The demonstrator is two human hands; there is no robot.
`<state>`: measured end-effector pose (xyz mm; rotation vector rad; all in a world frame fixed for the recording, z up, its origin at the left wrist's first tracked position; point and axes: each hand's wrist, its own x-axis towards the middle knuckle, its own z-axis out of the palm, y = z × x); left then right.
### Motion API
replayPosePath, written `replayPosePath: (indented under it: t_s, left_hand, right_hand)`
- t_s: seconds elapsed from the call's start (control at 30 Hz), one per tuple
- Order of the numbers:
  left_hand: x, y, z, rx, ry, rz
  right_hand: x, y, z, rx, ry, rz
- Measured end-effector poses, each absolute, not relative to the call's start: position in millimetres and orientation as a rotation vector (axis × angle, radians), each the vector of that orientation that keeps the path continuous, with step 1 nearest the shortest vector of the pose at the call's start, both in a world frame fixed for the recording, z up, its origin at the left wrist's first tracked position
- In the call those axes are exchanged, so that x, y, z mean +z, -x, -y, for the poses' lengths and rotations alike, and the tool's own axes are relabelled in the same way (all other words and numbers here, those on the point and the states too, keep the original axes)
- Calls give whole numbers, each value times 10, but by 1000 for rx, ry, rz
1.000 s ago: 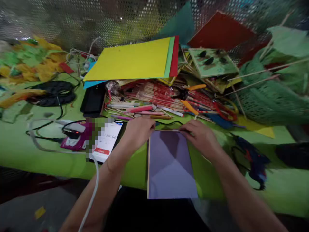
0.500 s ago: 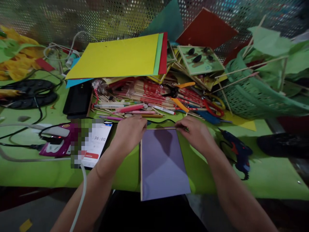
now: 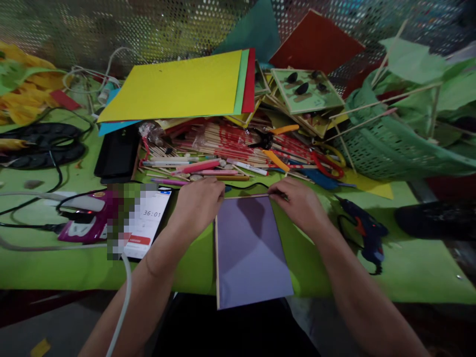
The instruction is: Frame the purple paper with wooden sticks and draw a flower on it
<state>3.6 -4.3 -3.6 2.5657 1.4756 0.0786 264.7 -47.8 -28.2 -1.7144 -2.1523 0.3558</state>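
A purple rectangular board (image 3: pixel 255 258) lies on the green tabletop in front of me, its near edge sticking out past the table's front. Along its far edge runs a thin wooden stick (image 3: pixel 247 196), and a pale strip (image 3: pixel 216 270) borders its left side. My left hand (image 3: pixel 201 203) is closed at the far left corner, its fingertips pinching the stick's left end. At the far right corner my right hand (image 3: pixel 299 203) pinches the other end between thumb and fingers. The fingertips partly hide both stick ends.
Right of my arm lies a glue gun (image 3: pixel 362 230). A phone (image 3: pixel 148 223) and purple power strip (image 3: pixel 87 223) sit left. Behind are pens (image 3: pixel 208 166), bundled sticks (image 3: pixel 226 141), orange-handled pliers (image 3: pixel 266 139), coloured sheets (image 3: pixel 174 87) and a green basket (image 3: pixel 394 144).
Both hands keep nearly the same place at the board's far edge. The whole view has shifted slightly. On the phone, the timer display went from 36:00 to 36:01.
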Motion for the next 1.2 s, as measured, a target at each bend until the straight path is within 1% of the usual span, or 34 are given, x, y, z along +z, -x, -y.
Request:
replayPosePath:
  t_s: [0.23, 0.53, 0.83, 1.2]
  left_hand:
    - [9, -22, 50, 76, -2532, -1486]
    - [11, 139, 18, 227, -2496, -1494]
    - [40, 131, 30, 115, -2495, -1484]
    - [36, 127, 19, 42, -2501, -1476]
  right_hand:
    - [-281, -2652, 480, 344, 1698, 2146]
    - [-353, -2721, 458, 316, 1639, 2182]
    - [-359, -2698, 466, 338, 1540, 2219]
    - [-388, -2700, 463, 346, 1572, 2229]
